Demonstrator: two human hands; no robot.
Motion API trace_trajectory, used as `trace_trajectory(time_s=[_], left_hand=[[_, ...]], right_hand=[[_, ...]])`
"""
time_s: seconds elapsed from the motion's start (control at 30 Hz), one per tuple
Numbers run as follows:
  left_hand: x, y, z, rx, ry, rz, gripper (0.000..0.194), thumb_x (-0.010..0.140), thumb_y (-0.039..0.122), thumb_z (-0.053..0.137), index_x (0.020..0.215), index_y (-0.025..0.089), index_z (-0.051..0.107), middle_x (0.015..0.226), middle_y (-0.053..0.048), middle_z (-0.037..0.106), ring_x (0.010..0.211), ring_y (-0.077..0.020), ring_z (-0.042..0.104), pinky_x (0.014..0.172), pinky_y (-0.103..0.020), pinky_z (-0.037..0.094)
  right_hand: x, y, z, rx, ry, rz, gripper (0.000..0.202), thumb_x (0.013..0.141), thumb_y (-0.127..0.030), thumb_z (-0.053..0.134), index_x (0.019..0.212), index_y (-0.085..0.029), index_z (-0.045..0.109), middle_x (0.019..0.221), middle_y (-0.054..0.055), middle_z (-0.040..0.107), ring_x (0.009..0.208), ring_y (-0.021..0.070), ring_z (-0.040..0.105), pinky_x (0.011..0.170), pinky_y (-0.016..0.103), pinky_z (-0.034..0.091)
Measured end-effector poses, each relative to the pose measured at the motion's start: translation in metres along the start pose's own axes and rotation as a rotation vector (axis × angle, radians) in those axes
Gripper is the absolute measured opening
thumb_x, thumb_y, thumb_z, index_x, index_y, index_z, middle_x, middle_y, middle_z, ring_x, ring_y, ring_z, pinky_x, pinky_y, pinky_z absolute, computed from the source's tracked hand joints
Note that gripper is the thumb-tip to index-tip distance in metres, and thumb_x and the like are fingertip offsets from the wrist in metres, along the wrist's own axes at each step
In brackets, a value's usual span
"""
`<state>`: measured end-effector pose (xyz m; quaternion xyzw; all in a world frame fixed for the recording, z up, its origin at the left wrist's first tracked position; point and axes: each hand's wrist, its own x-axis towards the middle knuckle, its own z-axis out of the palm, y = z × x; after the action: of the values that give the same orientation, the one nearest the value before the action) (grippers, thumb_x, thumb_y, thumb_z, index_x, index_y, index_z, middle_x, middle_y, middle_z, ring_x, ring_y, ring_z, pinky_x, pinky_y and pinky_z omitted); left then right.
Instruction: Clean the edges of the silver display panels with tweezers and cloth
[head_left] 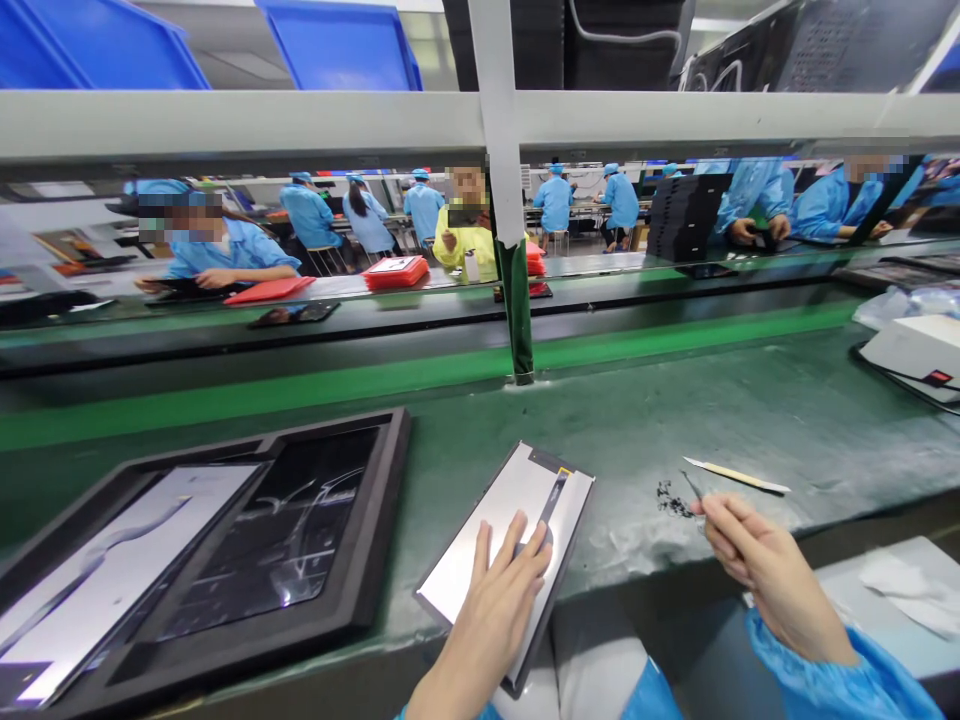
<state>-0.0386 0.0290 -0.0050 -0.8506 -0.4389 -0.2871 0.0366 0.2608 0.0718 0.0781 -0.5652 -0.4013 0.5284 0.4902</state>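
A tablet-sized display panel [469, 520] lies tilted on the green bench, silvery back up, its near end reaching past the bench edge. A dark flex cable [553, 497] runs along its back. My left hand [499, 590] rests on the panel with fingers spread, covering part of the cable. To the right, my right hand [757, 555] pinches dark tweezers [693, 487], mostly hidden by the fingers. Their tip is beside a small heap of black bits [673, 500] on the bench. A pale-handled craft knife [739, 476] lies just beyond that hand.
A black foam tray [394, 480] at left holds another silvery panel [161, 540] and a glossy black screen [289, 520]. A grey post [495, 130] rises behind the bench. At far right stands a white box [919, 350] with a cable. People in blue work across the line.
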Motion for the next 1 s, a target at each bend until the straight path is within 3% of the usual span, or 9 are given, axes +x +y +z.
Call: trace_trajectory(time_s=[0.1,0.2,0.27,0.3,0.37,0.43,0.53,0.77,1.0], left_hand=[[0.010,0.001,-0.011,0.051,-0.044,0.028,0.037,0.096,0.008,0.043,0.130,0.020,0.053,0.135,-0.010,0.064,0.140,-0.0312,0.043,0.117,-0.066,0.022],[0.040,0.007,-0.030,0.021,-0.107,0.042,0.026,0.096,0.015,0.049,0.119,0.021,0.058,0.126,-0.009,0.069,0.132,-0.0347,0.053,0.114,-0.068,0.025],[0.069,0.013,-0.039,-0.095,-0.164,0.024,0.018,0.097,0.017,0.048,0.106,0.023,0.062,0.105,-0.005,0.074,0.120,-0.0289,0.062,0.117,-0.063,0.025],[0.085,0.017,-0.040,-0.172,-0.195,0.001,0.017,0.098,0.019,0.047,0.099,0.024,0.063,0.095,-0.002,0.074,0.103,-0.0242,0.069,0.117,-0.058,0.028],[0.115,0.024,-0.036,-0.346,-0.269,-0.086,0.015,0.097,0.022,0.052,0.088,0.024,0.065,0.083,0.001,0.072,0.079,-0.0182,0.068,0.112,-0.048,0.037],[0.140,0.029,-0.024,-0.381,-0.266,-0.127,0.013,0.093,0.027,0.059,0.085,0.023,0.067,0.084,-0.001,0.071,0.084,-0.0200,0.066,0.094,-0.039,0.050],[0.162,0.032,-0.002,-0.407,-0.269,-0.182,0.012,0.089,0.034,0.065,0.090,0.024,0.072,0.090,-0.002,0.072,0.092,-0.0221,0.065,0.082,-0.033,0.052],[0.176,0.039,0.020,-0.463,-0.292,-0.197,0.011,0.082,0.030,0.072,0.072,0.025,0.073,0.095,-0.001,0.073,0.102,-0.0235,0.063,0.092,-0.038,0.048],[0.191,0.030,0.029,-0.412,-0.185,-0.271,0.015,0.094,0.022,0.055,0.085,0.022,0.068,0.106,-0.005,0.071,0.109,-0.0234,0.059,0.096,-0.041,0.046]], right_hand=[[0.002,0.012,0.003,-0.118,-0.056,-0.041,0.059,0.061,-0.074,0.075,0.079,-0.018,0.066,0.054,-0.006,0.047,0.040,0.0057,0.030,0.039,0.022,0.017],[0.005,0.022,0.003,-0.258,-0.065,-0.133,0.056,0.064,-0.072,0.072,0.080,-0.019,0.068,0.060,-0.002,0.056,0.046,0.0101,0.041,0.044,0.024,0.029],[0.006,0.028,0.001,-0.357,-0.061,-0.210,0.050,0.071,-0.069,0.068,0.080,-0.020,0.068,0.065,0.000,0.060,0.053,0.0135,0.048,0.050,0.026,0.035],[0.006,0.030,0.001,-0.401,-0.063,-0.241,0.047,0.074,-0.067,0.066,0.081,-0.021,0.068,0.067,0.000,0.061,0.056,0.0146,0.050,0.053,0.027,0.037],[0.006,0.035,-0.001,-0.463,-0.062,-0.280,0.043,0.079,-0.065,0.063,0.084,-0.022,0.068,0.067,0.000,0.062,0.056,0.0155,0.050,0.055,0.028,0.038],[0.004,0.040,-0.001,-0.485,-0.053,-0.307,0.041,0.081,-0.064,0.061,0.086,-0.023,0.068,0.066,-0.001,0.061,0.054,0.0157,0.049,0.055,0.028,0.038],[0.001,0.043,-0.001,-0.484,-0.047,-0.339,0.039,0.084,-0.063,0.059,0.087,-0.025,0.066,0.064,-0.002,0.058,0.053,0.0158,0.048,0.055,0.028,0.038],[-0.002,0.044,0.000,-0.509,-0.026,-0.371,0.038,0.087,-0.063,0.054,0.087,-0.026,0.062,0.064,-0.003,0.055,0.053,0.0159,0.049,0.056,0.027,0.038],[-0.012,0.060,-0.012,-0.505,0.102,-0.320,0.034,0.093,-0.059,0.047,0.092,-0.027,0.056,0.081,0.002,0.068,0.073,0.0211,0.065,0.069,0.028,0.045]])
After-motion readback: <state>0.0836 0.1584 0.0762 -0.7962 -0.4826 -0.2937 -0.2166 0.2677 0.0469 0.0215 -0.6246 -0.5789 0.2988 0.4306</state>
